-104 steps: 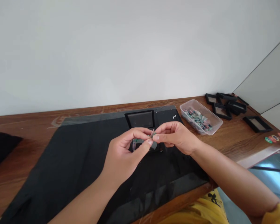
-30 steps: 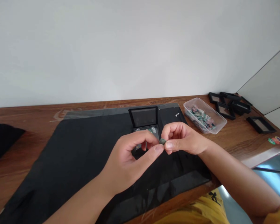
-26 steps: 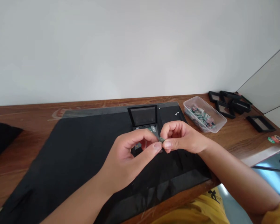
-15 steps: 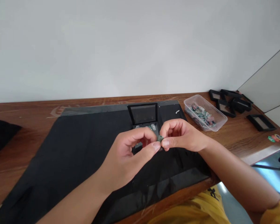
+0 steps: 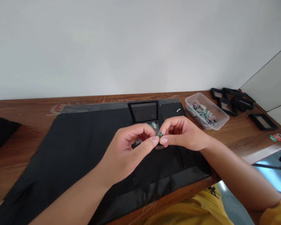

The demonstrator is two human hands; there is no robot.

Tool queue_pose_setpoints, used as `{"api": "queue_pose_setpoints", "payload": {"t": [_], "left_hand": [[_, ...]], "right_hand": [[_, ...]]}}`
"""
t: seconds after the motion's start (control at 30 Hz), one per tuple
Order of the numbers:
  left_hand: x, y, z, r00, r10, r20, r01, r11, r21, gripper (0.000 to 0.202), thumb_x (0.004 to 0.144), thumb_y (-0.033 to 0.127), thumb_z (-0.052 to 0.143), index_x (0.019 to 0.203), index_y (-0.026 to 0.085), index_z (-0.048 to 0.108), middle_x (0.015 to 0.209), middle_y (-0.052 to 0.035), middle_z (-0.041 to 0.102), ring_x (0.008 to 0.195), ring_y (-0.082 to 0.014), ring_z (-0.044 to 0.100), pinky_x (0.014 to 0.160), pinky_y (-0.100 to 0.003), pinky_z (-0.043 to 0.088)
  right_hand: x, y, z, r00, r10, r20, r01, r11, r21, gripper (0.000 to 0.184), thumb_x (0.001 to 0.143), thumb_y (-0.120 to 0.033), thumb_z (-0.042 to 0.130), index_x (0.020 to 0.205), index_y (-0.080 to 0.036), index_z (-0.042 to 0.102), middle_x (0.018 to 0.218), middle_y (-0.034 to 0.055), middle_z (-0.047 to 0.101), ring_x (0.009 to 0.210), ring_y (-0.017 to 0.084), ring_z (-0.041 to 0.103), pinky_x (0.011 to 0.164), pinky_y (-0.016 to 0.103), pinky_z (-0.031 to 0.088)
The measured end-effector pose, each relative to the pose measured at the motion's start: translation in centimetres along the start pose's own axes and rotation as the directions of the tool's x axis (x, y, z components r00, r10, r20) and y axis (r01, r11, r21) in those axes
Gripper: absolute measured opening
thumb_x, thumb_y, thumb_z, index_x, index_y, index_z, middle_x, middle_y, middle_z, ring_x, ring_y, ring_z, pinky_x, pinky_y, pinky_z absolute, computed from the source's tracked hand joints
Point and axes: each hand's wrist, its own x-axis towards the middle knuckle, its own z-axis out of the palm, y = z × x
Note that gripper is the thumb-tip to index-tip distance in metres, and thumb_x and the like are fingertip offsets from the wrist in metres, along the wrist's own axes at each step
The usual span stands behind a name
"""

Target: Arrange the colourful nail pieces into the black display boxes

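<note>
Grip: my left hand [image 5: 127, 153] and right hand [image 5: 183, 135] both pinch small greenish stone [image 5: 160, 134] between thumb and forefinger, just above open black case [image 5: 144, 112] on mat [image 5: 84, 147]; judged light, hard, slick, easily dropped; best held by its edges.

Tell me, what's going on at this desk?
A person at a wooden desk pinches a small greenish stone between the fingers of the left hand and right hand. The stone is just above an open black case, which lies on a black mat and holds a few more stones. To the right stand a clear tub of similar pieces and, beyond it, several black frames.
</note>
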Motion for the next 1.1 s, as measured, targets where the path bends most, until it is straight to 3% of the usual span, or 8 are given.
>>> {"api": "queue_pose_setpoints", "payload": {"t": [0.27, 0.4, 0.6, 0.7, 0.8, 0.93, 1.1], "left_hand": [[0.1, 0.0, -0.1, 1.0, -0.021, 0.003, 0.021, 1.0, 0.015, 0.025, 0.085, 0.033, 0.065, 0.063, 0.022, 0.067, 0.059, 0.0039, 0.065, 0.057, -0.0117, 0.058, 0.055, -0.023, 0.045], [0.3, -0.3, -0.5, 0.999, -0.002, -0.049, 0.008, 0.994, 0.11, 0.023, 0.082, 0.034, 0.065, 0.062, 0.022, 0.066, 0.058, 0.0037, 0.062, 0.054, -0.0116, 0.053, 0.052, -0.024, 0.042], [1.2, -0.5, -1.5, 0.988, -0.017, -0.154, 0.04, 0.988, 0.15, 0.022, 0.077, 0.035, 0.066, 0.059, 0.022, 0.065, 0.055, 0.0022, 0.06, 0.054, -0.0127, 0.053, 0.053, -0.025, 0.043], [1.4, -0.7, -1.9, 0.982, -0.013, -0.189, 0.03, 0.996, 0.085, 0.019, 0.075, 0.032, 0.066, 0.059, 0.021, 0.065, 0.056, 0.0017, 0.06, 0.054, -0.0119, 0.053, 0.052, -0.024, 0.043], [1.4, -0.9, -2.0, 0.979, 0.013, -0.204, -0.003, 0.999, 0.05, 0.019, 0.076, 0.03, 0.067, 0.06, 0.02, 0.066, 0.057, 0.0015, 0.061, 0.054, -0.0112, 0.053, 0.052, -0.024, 0.043], [1.3, -1.3, -2.1, 0.979, 0.042, -0.2, -0.035, 0.999, 0.039, 0.019, 0.078, 0.028, 0.068, 0.061, 0.021, 0.067, 0.058, 0.0015, 0.063, 0.055, -0.0108, 0.053, 0.052, -0.023, 0.043], [1.4, -1.3, -2.0, 0.976, 0.055, -0.21, -0.051, 0.998, 0.025, 0.019, 0.078, 0.028, 0.068, 0.061, 0.022, 0.068, 0.057, 0.0028, 0.063, 0.053, -0.0098, 0.054, 0.05, -0.021, 0.044]], "right_hand": [[-0.1, 0.2, -0.1, 0.997, -0.078, 0.004, 0.078, 0.996, -0.05, 0.026, 0.077, -0.034, 0.093, 0.082, -0.017, 0.075, 0.073, -0.0029, 0.073, 0.066, 0.008, 0.067, 0.068, 0.023, 0.06], [-0.2, 0.4, -0.2, 0.996, -0.09, -0.002, 0.089, 0.992, -0.086, 0.02, 0.079, -0.029, 0.09, 0.089, -0.018, 0.077, 0.074, -0.0031, 0.074, 0.066, 0.009, 0.068, 0.066, 0.023, 0.059], [-0.4, 0.0, -0.7, 0.994, -0.062, -0.087, 0.026, 0.928, -0.37, 0.031, 0.086, -0.029, 0.082, 0.113, -0.016, 0.075, 0.072, -0.0044, 0.068, 0.056, 0.006, 0.054, 0.052, 0.019, 0.041], [-1.1, -1.1, -0.6, 0.992, 0.108, 0.059, -0.05, 0.789, -0.612, 0.026, 0.091, -0.026, 0.077, 0.115, -0.016, 0.078, 0.07, -0.005, 0.065, 0.053, 0.005, 0.044, 0.051, 0.02, 0.034], [-1.6, -2.2, -0.2, 0.937, 0.299, 0.182, -0.031, 0.588, -0.808, 0.029, 0.091, -0.02, 0.076, 0.12, -0.016, 0.08, 0.076, -0.0019, 0.07, 0.058, 0.006, 0.051, 0.057, 0.021, 0.038], [-1.8, -2.8, 0.7, 0.903, 0.416, 0.105, -0.057, 0.36, -0.931, 0.042, 0.092, -0.016, 0.076, 0.134, -0.018, 0.076, 0.09, 0.0045, 0.079, 0.071, 0.012, 0.066, 0.065, 0.024, 0.043], [-2.3, -2.7, 1.2, 0.899, 0.434, 0.051, -0.044, 0.205, -0.978, 0.051, 0.097, -0.014, 0.064, 0.147, -0.025, 0.066, 0.116, 0.0104, 0.081, 0.094, 0.022, 0.074, 0.079, 0.029, 0.05]]}}
